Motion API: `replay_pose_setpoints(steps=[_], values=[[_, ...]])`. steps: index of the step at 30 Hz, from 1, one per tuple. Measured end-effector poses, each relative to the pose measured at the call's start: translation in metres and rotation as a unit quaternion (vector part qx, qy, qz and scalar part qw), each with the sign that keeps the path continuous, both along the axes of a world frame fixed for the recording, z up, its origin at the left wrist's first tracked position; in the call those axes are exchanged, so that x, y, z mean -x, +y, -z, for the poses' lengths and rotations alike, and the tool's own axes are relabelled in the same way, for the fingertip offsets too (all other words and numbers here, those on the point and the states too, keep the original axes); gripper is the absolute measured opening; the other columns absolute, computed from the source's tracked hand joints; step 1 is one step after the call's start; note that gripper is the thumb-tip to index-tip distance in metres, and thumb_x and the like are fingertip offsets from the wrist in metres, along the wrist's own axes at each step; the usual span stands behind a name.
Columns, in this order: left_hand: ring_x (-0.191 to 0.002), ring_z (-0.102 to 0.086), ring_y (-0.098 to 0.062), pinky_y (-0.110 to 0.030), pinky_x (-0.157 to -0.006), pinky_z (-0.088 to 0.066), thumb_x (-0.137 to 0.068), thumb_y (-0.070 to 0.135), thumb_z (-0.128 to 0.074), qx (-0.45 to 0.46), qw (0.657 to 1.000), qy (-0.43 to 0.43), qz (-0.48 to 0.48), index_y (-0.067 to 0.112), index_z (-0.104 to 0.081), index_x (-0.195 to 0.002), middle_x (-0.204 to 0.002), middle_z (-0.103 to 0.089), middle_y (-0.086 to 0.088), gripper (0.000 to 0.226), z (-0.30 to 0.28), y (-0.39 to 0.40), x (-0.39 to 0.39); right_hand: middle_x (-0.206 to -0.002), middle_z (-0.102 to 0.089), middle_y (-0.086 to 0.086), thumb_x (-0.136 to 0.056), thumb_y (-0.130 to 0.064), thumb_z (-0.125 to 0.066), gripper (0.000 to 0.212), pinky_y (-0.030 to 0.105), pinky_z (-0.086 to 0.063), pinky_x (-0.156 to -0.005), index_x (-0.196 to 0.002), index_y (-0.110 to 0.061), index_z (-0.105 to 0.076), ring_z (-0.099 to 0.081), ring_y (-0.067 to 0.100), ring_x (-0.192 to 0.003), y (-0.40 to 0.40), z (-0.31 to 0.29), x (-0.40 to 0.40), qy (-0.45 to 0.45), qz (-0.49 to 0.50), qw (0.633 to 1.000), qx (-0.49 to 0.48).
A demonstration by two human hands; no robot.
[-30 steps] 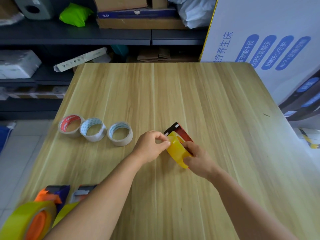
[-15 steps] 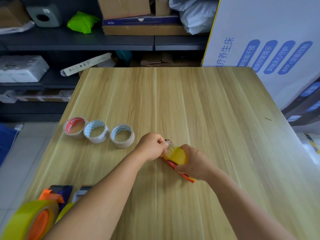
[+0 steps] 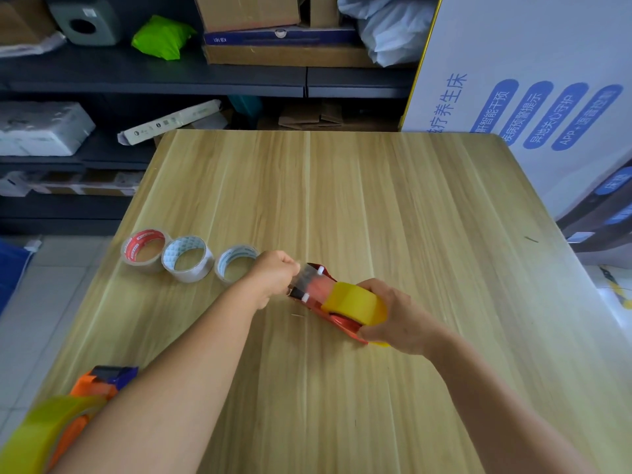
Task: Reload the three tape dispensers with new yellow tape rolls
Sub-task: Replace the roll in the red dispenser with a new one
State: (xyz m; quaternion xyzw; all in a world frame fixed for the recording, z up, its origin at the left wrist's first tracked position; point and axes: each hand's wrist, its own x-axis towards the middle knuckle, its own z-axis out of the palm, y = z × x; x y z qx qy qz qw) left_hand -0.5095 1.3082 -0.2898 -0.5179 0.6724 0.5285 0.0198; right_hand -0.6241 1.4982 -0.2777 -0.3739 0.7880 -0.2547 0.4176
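A red tape dispenser [image 3: 319, 295] lies low over the wooden table [image 3: 376, 206] with a yellow tape roll [image 3: 354, 304] seated in it. My right hand [image 3: 393, 319] grips the dispenser's rear and the roll. My left hand [image 3: 275, 275] pinches the free tape end, drawn out over the dispenser's front rollers. At the near left corner an orange dispenser [image 3: 92, 388] carries another yellow roll [image 3: 37, 436]; my left forearm hides what lies beside it.
Three used tape rolls stand in a row at the left: one with a red core [image 3: 145, 249], two with white-blue cores [image 3: 187, 258] [image 3: 236, 263]. Dark shelves with boxes run behind the table. A white printed board [image 3: 533, 97] leans at the right.
The dispenser has been laid flatter and turned lengthwise. My left hand has pulled the tape end out leftward over the front, and my right hand has shifted back onto the roll.
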Motion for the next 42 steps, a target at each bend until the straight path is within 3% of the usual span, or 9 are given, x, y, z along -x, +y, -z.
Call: replay_pose_setpoints(steps=[6,9,12,16,19,27,30,33,42], values=[[-0.096,-0.065,-0.026,-0.041,-0.085,-0.056,-0.097,0.019,-0.046,0.031,0.999,-0.002,0.010,0.015,-0.055,-0.087,-0.099,-0.066,-0.009,0.014,-0.007,0.000,0.000,-0.094,-0.058,-0.009,-0.064,-0.032,-0.082,0.069,0.020,-0.051,-0.059,-0.121,-0.036,-0.043,-0.060,0.008,-0.077,-0.010,-0.004,-0.001,0.042,-0.022,0.997,-0.059],[-0.093,-0.067,-0.025,-0.031,-0.069,-0.054,-0.099,0.018,-0.041,0.046,0.999,-0.009,0.016,0.014,-0.053,-0.089,-0.093,-0.065,-0.006,0.016,-0.017,0.004,0.000,-0.099,-0.058,-0.005,-0.065,-0.045,-0.078,0.081,0.028,-0.052,-0.068,-0.132,-0.034,-0.035,-0.059,0.016,-0.084,-0.021,-0.008,-0.003,0.130,-0.052,0.986,-0.092],[-0.093,-0.068,-0.025,-0.033,-0.064,-0.053,-0.100,0.022,-0.039,0.062,0.997,-0.009,0.038,0.017,-0.051,-0.089,-0.098,-0.065,-0.008,0.017,-0.025,0.006,0.001,-0.104,-0.057,-0.003,-0.067,-0.050,-0.074,0.084,0.032,-0.049,-0.071,-0.136,-0.029,-0.032,-0.057,0.021,-0.086,-0.034,-0.012,-0.010,0.220,-0.086,0.967,-0.099],[-0.090,-0.068,-0.026,-0.044,-0.081,-0.059,-0.100,0.017,-0.038,0.051,0.998,0.026,0.023,0.014,-0.049,-0.088,-0.097,-0.065,-0.013,0.017,-0.031,0.009,0.005,-0.104,-0.058,0.003,-0.069,-0.050,-0.073,0.089,0.036,-0.052,-0.072,-0.139,-0.024,-0.024,-0.061,0.024,-0.086,-0.047,-0.010,-0.018,0.287,-0.086,0.949,-0.095],[-0.090,-0.068,-0.027,-0.048,-0.083,-0.058,-0.098,0.018,-0.040,0.080,0.996,0.035,0.034,0.014,-0.050,-0.089,-0.096,-0.065,-0.012,0.014,-0.036,0.009,0.006,-0.104,-0.056,0.002,-0.072,-0.056,-0.068,0.098,0.033,-0.047,-0.063,-0.145,-0.029,-0.008,-0.061,0.024,-0.081,-0.053,-0.009,-0.024,0.321,-0.055,0.942,-0.083],[-0.091,-0.068,-0.030,-0.053,-0.082,-0.056,-0.095,0.024,-0.044,0.096,0.992,0.054,0.069,0.016,-0.053,-0.087,-0.095,-0.066,-0.012,0.014,-0.043,0.013,0.004,-0.101,-0.058,-0.002,-0.073,-0.057,-0.064,0.074,0.030,-0.042,-0.061,-0.131,-0.034,-0.025,-0.064,0.028,-0.082,-0.054,0.000,-0.030,0.330,0.004,0.943,-0.045],[-0.087,-0.069,-0.029,-0.051,-0.080,-0.057,-0.094,0.025,-0.049,0.113,0.988,0.061,0.085,0.015,-0.056,-0.086,-0.091,-0.068,-0.011,0.015,-0.045,0.016,0.003,-0.098,-0.059,-0.001,-0.073,-0.053,-0.065,0.072,0.032,-0.049,-0.063,-0.130,-0.035,-0.024,-0.065,0.028,-0.081,-0.050,0.001,-0.026,0.314,0.005,0.949,-0.036],[-0.081,-0.069,-0.022,-0.038,-0.070,-0.056,-0.094,0.026,-0.052,0.186,0.975,0.054,0.111,0.016,-0.059,-0.085,-0.083,-0.069,-0.003,0.016,-0.050,0.021,0.004,-0.096,-0.060,0.000,-0.074,-0.054,-0.064,0.072,0.035,-0.054,-0.065,-0.130,-0.036,-0.021,-0.065,0.027,-0.079,-0.045,0.005,-0.025,0.317,0.008,0.948,-0.032],[-0.075,-0.068,-0.021,-0.037,-0.074,-0.056,-0.093,0.023,-0.058,0.261,0.955,0.102,0.098,0.011,-0.064,-0.083,-0.076,-0.071,-0.004,0.017,-0.057,0.024,0.016,-0.089,-0.051,-0.004,-0.074,-0.058,-0.065,0.075,0.030,-0.046,-0.060,-0.130,-0.038,-0.019,-0.064,0.025,-0.080,-0.038,0.005,-0.019,0.294,0.037,0.955,-0.034]])
